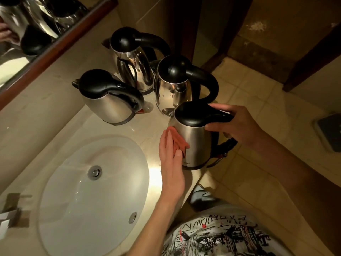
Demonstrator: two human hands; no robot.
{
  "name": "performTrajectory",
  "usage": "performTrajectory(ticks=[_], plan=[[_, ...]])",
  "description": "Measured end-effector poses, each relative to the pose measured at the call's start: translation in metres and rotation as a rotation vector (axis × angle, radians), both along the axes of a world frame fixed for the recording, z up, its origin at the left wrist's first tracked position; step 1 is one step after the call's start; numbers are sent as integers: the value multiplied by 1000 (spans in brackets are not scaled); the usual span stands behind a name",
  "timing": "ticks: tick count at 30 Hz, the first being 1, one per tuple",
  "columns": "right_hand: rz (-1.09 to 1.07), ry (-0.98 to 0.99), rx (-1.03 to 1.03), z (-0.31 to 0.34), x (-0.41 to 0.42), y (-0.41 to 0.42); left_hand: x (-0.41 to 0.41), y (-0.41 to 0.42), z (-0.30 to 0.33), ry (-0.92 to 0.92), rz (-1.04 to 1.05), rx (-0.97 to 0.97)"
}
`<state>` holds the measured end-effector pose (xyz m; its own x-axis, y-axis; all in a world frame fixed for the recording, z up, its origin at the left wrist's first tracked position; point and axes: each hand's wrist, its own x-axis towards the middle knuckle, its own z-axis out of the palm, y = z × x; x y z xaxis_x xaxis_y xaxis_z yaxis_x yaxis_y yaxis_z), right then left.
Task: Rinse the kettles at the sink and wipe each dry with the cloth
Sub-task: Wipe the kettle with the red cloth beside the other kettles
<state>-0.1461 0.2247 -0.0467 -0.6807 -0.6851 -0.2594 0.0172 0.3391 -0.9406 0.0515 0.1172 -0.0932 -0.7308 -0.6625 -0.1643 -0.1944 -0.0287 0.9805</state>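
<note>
Pressing pink cloth (177, 140) flat-fingered against nearest kettle (193, 143) (left hand (170, 163)), right hand (238, 124) fingers curled round handle

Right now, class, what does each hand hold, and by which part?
The right hand grips the nearest kettle by its black handle. The left hand presses the pink cloth flat against the kettle's side.

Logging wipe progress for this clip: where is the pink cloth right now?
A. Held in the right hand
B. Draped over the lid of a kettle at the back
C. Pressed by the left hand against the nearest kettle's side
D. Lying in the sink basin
C: the left hand presses the pink cloth flat against the nearest kettle, while the right hand grips its handle.
</note>
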Motion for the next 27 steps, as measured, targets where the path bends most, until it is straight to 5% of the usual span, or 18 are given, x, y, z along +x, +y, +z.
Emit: performTrajectory(ticks=[10,19,23,27], plan=[[43,34,84,5,8,-27,14,-9,-2,-34,41,-55],[0,-8,148,12,7,-46,19,4,-49,-288,-248,-1092],[15,32,175,12,9,-48,32,0,-64,-250,-349,-1250],[15,32,161,14,7,-45,24,-11,-57,-268,-263,-1198]])
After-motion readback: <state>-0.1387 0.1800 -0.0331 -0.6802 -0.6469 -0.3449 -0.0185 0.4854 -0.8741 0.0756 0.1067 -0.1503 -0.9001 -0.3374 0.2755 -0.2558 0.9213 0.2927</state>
